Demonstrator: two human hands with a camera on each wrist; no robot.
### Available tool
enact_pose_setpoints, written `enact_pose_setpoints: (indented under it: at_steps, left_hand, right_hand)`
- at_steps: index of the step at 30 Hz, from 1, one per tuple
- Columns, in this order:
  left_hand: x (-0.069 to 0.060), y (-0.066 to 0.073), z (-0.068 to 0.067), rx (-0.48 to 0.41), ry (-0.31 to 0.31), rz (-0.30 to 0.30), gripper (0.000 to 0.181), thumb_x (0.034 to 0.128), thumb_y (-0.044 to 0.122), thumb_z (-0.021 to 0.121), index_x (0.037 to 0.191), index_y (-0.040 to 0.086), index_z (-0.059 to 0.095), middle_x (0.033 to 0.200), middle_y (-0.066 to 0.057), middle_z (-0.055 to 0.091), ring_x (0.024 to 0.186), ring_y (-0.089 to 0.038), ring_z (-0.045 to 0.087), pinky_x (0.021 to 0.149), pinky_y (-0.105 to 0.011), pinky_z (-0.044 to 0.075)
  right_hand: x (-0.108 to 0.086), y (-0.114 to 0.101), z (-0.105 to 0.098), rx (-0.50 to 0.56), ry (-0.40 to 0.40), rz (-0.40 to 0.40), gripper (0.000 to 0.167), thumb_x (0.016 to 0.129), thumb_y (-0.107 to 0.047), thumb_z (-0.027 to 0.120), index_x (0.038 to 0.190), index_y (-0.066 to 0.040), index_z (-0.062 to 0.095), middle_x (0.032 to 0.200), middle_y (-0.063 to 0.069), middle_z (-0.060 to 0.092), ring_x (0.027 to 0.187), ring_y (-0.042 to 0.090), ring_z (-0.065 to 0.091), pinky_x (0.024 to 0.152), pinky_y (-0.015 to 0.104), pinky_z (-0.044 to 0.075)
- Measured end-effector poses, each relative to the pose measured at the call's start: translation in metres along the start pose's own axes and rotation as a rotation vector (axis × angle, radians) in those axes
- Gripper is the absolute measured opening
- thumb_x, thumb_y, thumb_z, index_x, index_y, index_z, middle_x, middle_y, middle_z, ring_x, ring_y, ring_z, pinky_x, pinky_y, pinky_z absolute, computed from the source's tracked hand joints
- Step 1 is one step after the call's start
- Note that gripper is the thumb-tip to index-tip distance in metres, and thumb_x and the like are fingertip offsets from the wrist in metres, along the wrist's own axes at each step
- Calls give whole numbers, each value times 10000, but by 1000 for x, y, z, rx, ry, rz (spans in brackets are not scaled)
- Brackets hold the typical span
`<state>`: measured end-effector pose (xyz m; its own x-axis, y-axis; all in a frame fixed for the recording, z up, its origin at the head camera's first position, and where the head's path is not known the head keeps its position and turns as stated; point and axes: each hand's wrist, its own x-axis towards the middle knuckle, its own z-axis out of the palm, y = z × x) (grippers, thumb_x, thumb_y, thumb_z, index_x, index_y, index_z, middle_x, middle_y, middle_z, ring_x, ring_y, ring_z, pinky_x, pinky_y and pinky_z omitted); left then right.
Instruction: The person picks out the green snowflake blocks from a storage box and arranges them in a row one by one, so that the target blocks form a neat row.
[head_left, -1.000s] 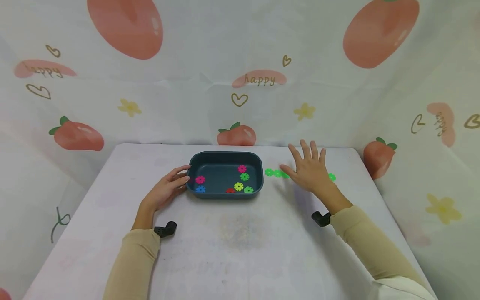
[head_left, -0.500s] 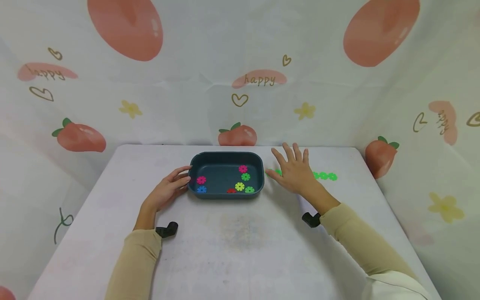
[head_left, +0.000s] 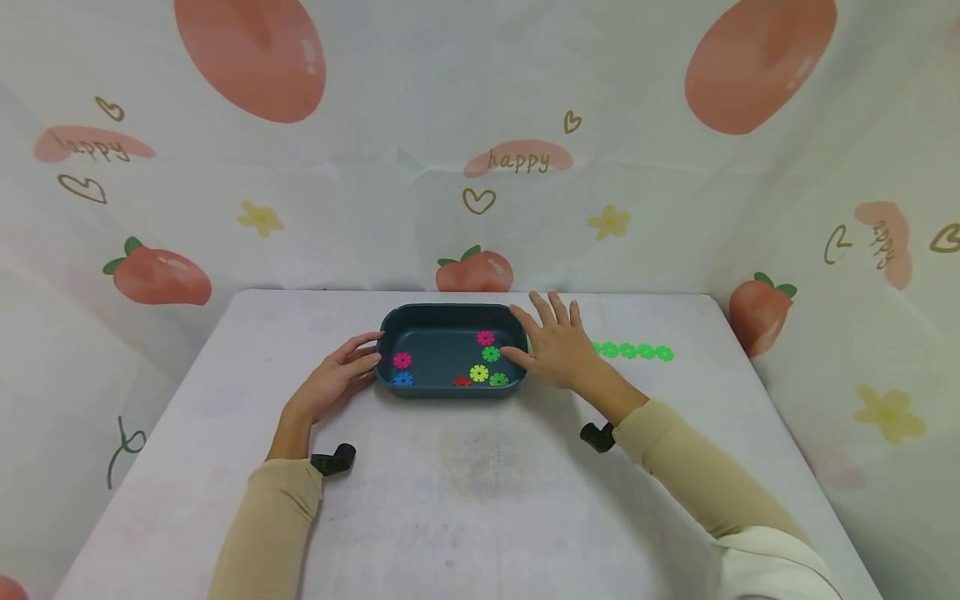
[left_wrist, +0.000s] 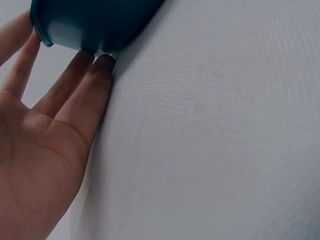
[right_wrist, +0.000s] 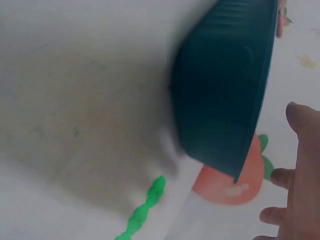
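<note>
A dark teal basin point(head_left: 442, 393) stands on the table with several flower-shaped plastic discs in it, among them a yellow disc point(head_left: 478, 373), a blue disc point(head_left: 403, 379) and a pink disc point(head_left: 486, 337). My left hand point(head_left: 330, 385) touches the basin's left end; in the left wrist view its fairly straight fingertips point(left_wrist: 85, 57) meet the basin wall. Over the basin's right end hovers my right hand point(head_left: 561, 352), fingers spread and nothing held. To its right lies a row of green discs point(head_left: 628, 351), partly hidden by that hand.
The white table point(head_left: 465, 500) meets a printed cloth backdrop point(head_left: 360, 225) at its far edge. Black wrist cameras, a left one point(head_left: 337, 459) and a right one point(head_left: 597, 437), sit below the wrists.
My right hand has moved left from above the green row to the basin's right end, uncovering more of the row's right part. The left hand keeps its place on the basin.
</note>
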<state>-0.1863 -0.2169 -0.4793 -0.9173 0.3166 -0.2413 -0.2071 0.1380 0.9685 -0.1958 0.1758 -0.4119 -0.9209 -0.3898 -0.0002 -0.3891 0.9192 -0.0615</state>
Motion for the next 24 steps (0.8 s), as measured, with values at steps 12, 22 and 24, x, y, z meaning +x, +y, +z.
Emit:
enact_pose_setpoints:
  at_steps: [12,22,24]
  left_hand:
    - [1,-2,-1,-11,4,-6,668,1027,357,613,1594,173,311,1667,-163,272,1524,-350,311,1273,-550,240]
    - [2,-3,-1,-19,0,-1,662,1027,339,617,1593,173,314,1658,-169,285,1520,-350,318,1276,-549,239]
    - [2,-2,0,-27,-4,3,662,1030,326,615,1594,166,309,1662,-166,277,1527,-346,308,1279,-552,237]
  right_hand:
    - [10,-22,1,145,68,-138,759,992,-652,486,1605,-240,312,1655,145,280,1528,426,251,1242,625,293]
    - [16,-43,1,330,-9,-173,761,1002,-621,504,1620,-238,278,1645,113,281,1507,388,271,1186,566,413]
    - [18,-45,1,391,-41,-160,762,1004,-631,493,1625,-260,255,1654,90,261,1519,373,241,1181,579,415]
